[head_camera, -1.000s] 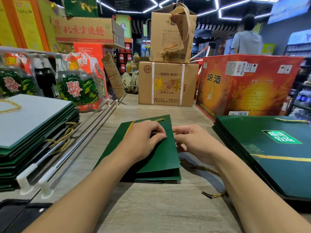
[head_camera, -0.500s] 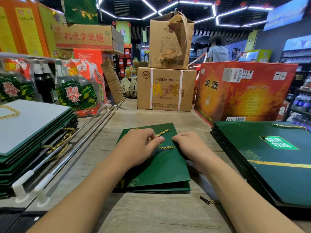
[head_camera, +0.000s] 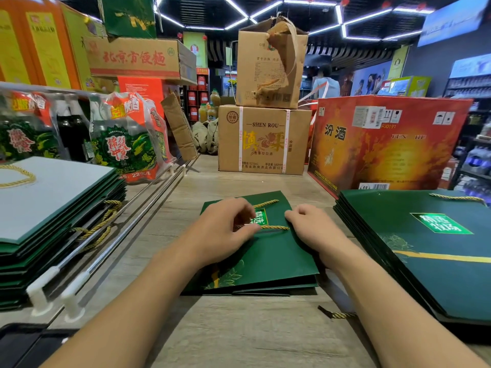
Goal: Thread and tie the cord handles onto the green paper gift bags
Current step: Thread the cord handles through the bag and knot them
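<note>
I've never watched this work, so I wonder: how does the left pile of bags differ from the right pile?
The left pile shows a plain pale face on top; the right pile shows a green face with a logo and a gold stripe. Looped cords stick out of the left pile's side; the right pile shows one cord along its far edge. Both are stacks of flat green bags with gold cords.

Bright ceiling light strips; wide-angle edges bend, background soft.
</note>
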`<action>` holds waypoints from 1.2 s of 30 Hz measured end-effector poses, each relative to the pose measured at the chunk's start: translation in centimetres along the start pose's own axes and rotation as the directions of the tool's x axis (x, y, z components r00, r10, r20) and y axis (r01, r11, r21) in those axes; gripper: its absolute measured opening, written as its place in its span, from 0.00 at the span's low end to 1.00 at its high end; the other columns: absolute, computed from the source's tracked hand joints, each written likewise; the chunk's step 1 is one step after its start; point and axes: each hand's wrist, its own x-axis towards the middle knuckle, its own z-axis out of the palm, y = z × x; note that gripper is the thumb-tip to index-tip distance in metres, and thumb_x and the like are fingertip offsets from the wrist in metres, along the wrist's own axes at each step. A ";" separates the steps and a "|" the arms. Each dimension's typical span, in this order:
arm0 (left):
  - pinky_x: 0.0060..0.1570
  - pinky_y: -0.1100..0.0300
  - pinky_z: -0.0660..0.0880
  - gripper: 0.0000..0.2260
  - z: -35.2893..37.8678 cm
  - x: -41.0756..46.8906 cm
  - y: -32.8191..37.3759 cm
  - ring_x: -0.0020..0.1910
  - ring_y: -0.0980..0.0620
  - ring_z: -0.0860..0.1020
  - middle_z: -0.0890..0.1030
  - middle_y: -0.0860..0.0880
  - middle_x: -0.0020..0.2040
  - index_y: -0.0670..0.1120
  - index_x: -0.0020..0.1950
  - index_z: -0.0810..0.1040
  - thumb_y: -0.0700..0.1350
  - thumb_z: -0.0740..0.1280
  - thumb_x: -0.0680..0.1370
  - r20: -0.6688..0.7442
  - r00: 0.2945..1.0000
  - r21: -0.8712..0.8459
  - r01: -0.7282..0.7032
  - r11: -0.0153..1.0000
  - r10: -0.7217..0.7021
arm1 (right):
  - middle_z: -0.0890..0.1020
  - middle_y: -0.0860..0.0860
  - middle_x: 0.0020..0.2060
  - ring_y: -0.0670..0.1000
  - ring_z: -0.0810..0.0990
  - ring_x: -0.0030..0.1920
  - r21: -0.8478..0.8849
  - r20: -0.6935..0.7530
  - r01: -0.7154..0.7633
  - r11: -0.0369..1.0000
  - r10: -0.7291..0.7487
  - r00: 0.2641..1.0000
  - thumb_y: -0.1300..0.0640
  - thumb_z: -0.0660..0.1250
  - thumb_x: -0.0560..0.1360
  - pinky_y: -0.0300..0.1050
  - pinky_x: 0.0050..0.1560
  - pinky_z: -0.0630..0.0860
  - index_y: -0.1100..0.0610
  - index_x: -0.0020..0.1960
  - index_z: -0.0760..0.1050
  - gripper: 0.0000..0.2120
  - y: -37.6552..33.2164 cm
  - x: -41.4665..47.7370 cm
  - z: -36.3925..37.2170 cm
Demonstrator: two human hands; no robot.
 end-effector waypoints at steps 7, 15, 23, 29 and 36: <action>0.74 0.66 0.54 0.44 0.5 -1.3 2.9 0.77 0.65 0.50 0.56 0.66 0.77 0.62 0.80 0.54 0.68 0.72 0.70 0.314 0.917 -0.015 -0.255 0.967 0.247 | 0.80 0.57 0.34 0.48 0.77 0.24 0.297 -0.122 -0.043 0.954 0.083 0.989 0.62 0.67 0.81 0.33 0.19 0.68 0.63 0.45 0.82 0.08 -0.4 -0.4 -1.5; 0.80 0.57 0.50 0.35 2.0 -0.5 3.1 0.80 0.58 0.52 0.53 0.57 0.82 0.58 0.82 0.50 0.40 0.63 0.81 0.199 0.956 0.227 -0.260 0.939 0.217 | 0.85 0.55 0.35 0.50 0.83 0.30 0.668 -0.071 -0.013 0.744 0.080 0.994 0.59 0.64 0.84 0.40 0.28 0.78 0.62 0.53 0.78 0.07 -1.3 -0.4 -1.7; 0.30 0.69 0.67 0.12 -1.0 -0.4 4.0 0.29 0.59 0.72 0.74 0.57 0.30 0.49 0.42 0.75 0.43 0.60 0.85 -0.508 0.856 -0.388 -0.130 0.912 -0.095 | 0.79 0.57 0.49 0.53 0.77 0.43 0.596 0.029 -0.159 0.787 0.176 0.984 0.44 0.64 0.83 0.50 0.45 0.79 0.60 0.53 0.74 0.17 -0.8 0.7 -1.2; 0.53 0.53 0.79 0.09 -1.0 0.1 3.6 0.52 0.58 0.82 0.85 0.54 0.52 0.50 0.58 0.80 0.49 0.61 0.85 -0.455 0.794 -0.709 -0.048 0.704 -0.404 | 0.79 0.60 0.55 0.59 0.83 0.54 0.520 0.342 -0.306 0.798 0.134 0.930 0.42 0.70 0.78 0.53 0.54 0.84 0.56 0.56 0.73 0.19 -1.2 -0.2 1.0; 0.44 0.55 0.82 0.09 -1.0 1.0 3.5 0.48 0.51 0.85 0.86 0.48 0.49 0.43 0.61 0.76 0.39 0.66 0.81 -0.204 0.785 -0.957 -0.033 0.289 -0.585 | 0.88 0.56 0.45 0.54 0.87 0.46 0.704 0.177 -0.228 0.672 0.145 0.974 0.60 0.71 0.80 0.53 0.54 0.84 0.62 0.60 0.80 0.10 -0.4 0.9 0.3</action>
